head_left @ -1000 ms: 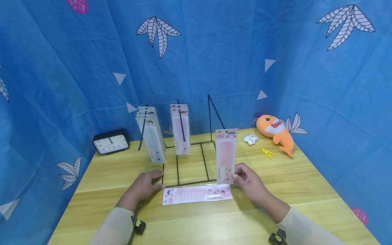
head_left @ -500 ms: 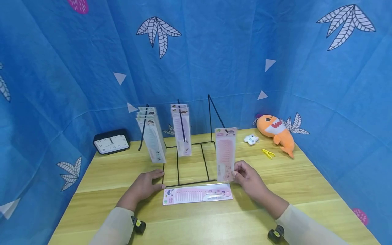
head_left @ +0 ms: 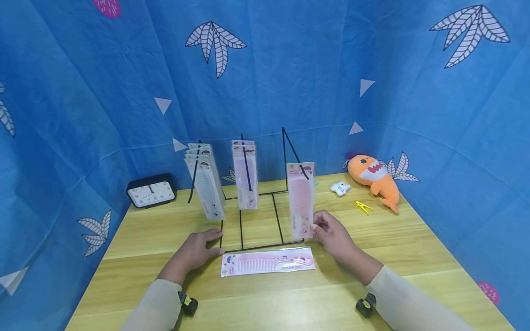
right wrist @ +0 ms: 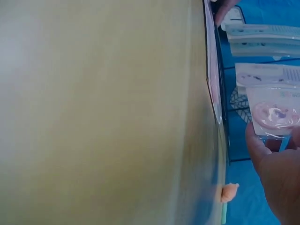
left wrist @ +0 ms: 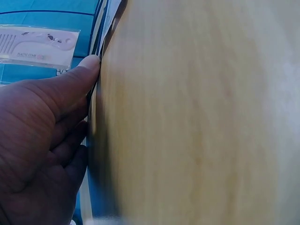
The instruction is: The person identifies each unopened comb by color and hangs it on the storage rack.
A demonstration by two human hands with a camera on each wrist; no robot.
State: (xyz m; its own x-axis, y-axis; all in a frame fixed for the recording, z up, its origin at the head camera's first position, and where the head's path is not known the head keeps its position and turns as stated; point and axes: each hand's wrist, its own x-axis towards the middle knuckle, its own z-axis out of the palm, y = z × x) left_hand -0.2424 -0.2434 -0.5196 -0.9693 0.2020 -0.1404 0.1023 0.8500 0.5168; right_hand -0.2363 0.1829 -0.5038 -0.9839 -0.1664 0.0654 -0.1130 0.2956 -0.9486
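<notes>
My right hand (head_left: 333, 235) pinches the lower right edge of a packaged pink comb (head_left: 300, 197), held upright. The right hook of the black wire rack (head_left: 278, 219) passes in front of the top of its card. In the right wrist view, thumb and fingers grip the clear sleeve of this comb (right wrist: 274, 115). My left hand (head_left: 198, 250) rests at the rack's front left corner, thumb and fingertips touching the base wire. In the left wrist view, the thumb (left wrist: 75, 82) lies straight against the wire. Another packaged pink comb (head_left: 268, 262) lies flat before the rack.
Packaged green combs (head_left: 205, 188) hang on the rack's left hook, packaged purple combs (head_left: 245, 177) on the middle one. A black clock (head_left: 151, 194) stands left. An orange shark plush (head_left: 374, 179), a white star plush (head_left: 340, 188) and a yellow clip (head_left: 364, 207) lie right.
My right hand has moved the pink comb up, back and slightly left, so more of the right hook's tip shows in front of its card. The left hand stays put.
</notes>
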